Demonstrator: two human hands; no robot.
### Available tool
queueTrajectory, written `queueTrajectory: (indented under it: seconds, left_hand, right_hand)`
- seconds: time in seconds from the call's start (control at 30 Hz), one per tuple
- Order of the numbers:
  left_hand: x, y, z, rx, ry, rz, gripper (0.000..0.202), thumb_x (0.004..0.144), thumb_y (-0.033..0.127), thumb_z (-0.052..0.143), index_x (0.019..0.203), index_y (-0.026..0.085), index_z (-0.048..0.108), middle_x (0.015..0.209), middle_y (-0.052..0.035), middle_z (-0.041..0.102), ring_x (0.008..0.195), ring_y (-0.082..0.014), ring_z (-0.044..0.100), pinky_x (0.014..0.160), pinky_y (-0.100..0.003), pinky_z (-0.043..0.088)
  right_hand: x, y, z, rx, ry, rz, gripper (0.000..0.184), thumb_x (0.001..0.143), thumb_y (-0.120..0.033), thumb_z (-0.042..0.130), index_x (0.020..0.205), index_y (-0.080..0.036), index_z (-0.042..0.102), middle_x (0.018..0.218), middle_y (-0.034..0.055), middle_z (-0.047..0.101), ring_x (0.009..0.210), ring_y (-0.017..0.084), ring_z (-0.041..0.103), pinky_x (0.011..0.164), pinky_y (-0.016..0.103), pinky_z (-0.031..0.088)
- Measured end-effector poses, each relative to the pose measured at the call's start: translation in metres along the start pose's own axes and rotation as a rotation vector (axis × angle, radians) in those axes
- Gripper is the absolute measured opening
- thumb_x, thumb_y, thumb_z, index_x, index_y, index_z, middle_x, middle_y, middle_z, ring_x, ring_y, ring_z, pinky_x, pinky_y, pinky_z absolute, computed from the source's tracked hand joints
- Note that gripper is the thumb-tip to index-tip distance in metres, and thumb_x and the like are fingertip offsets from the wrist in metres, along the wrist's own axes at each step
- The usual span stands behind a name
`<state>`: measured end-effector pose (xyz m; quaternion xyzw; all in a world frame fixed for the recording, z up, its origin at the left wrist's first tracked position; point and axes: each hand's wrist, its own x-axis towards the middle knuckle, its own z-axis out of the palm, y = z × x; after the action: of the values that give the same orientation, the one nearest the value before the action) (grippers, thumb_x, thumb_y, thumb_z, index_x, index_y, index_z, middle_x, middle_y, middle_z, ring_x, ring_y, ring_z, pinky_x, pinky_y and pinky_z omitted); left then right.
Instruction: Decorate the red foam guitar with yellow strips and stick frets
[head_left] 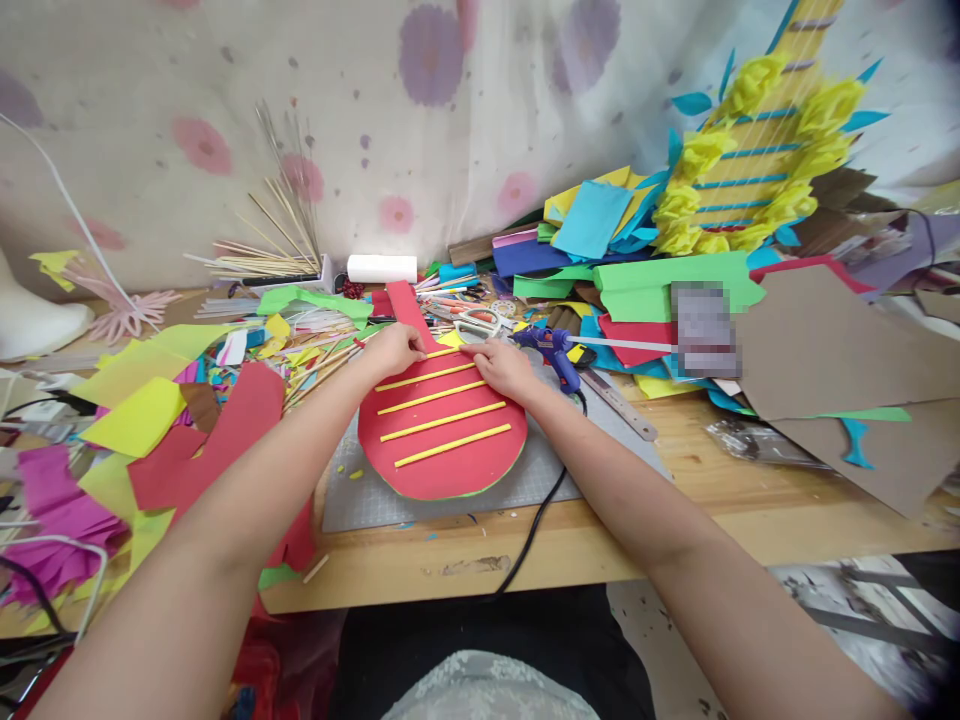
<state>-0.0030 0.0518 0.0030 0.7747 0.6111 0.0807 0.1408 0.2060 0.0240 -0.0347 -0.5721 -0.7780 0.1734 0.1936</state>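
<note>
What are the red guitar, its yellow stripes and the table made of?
Red guitar: probably matte paper or card; it's flat, evenly coloured and cut out.
Yellow stripes: thin, straight and dull, maybe paper-wrapped or painted sticks; I can't tell what's inside.
Table: looks like smooth, pale wood, because grain lines show.

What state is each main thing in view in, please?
Red cutout, flat on the mat
Lower four strips, laid across the cutout
Left hand, fingers at left end of top strip
Right hand, fingers at its right end
Glue gun, lying down, glue stick protruding
Ruler, flat
White roll, on its side
Yellow guitar, tilted
</note>
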Motion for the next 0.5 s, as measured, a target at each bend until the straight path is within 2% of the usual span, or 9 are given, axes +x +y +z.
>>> queueTrajectory:
  seconds: [0.17,0.3,0.4,0.5]
  left_hand:
    - [-0.006,0.004,-0.005,-0.019,-0.009,0.034,0.017,0.069,0.030,0.059,0.079,0.019,0.067,0.080,-0.0032,0.068,0.073,-0.0169,0.060,0.064,-0.026,0.044]
    - [-0.012,0.017,-0.006,-0.034,0.087,0.083,0.023,0.072,0.035,0.057,0.086,0.019,0.065,0.088,-0.0050,0.064,0.079,-0.0177,0.058,0.071,-0.028,0.045]
    - [-0.010,0.029,-0.001,-0.009,0.157,0.111,0.026,0.072,0.037,0.059,0.089,0.018,0.062,0.098,-0.0072,0.058,0.092,-0.0208,0.056,0.081,-0.032,0.043]
    - [-0.003,0.038,0.005,-0.002,0.164,0.133,0.032,0.070,0.038,0.062,0.094,0.018,0.058,0.104,-0.0088,0.055,0.102,-0.0236,0.051,0.088,-0.034,0.041]
  right_hand:
    - [-0.005,-0.003,-0.009,0.028,0.058,-0.058,0.037,0.084,-0.025,0.038,0.109,-0.030,0.065,0.104,0.0016,0.063,0.096,0.018,0.057,0.080,0.026,0.041]
    - [-0.018,0.006,-0.018,0.124,0.076,-0.044,0.031,0.079,-0.022,0.044,0.098,-0.024,0.068,0.102,0.0019,0.066,0.090,0.017,0.058,0.076,0.026,0.042]
    - [-0.036,0.024,-0.036,0.214,-0.003,-0.006,0.027,0.077,-0.025,0.047,0.091,-0.022,0.070,0.089,0.0014,0.069,0.076,0.014,0.059,0.068,0.025,0.042]
    - [-0.055,0.048,-0.060,0.266,-0.225,0.082,0.029,0.077,-0.040,0.051,0.081,-0.019,0.070,0.067,0.0015,0.065,0.058,0.013,0.055,0.054,0.024,0.040]
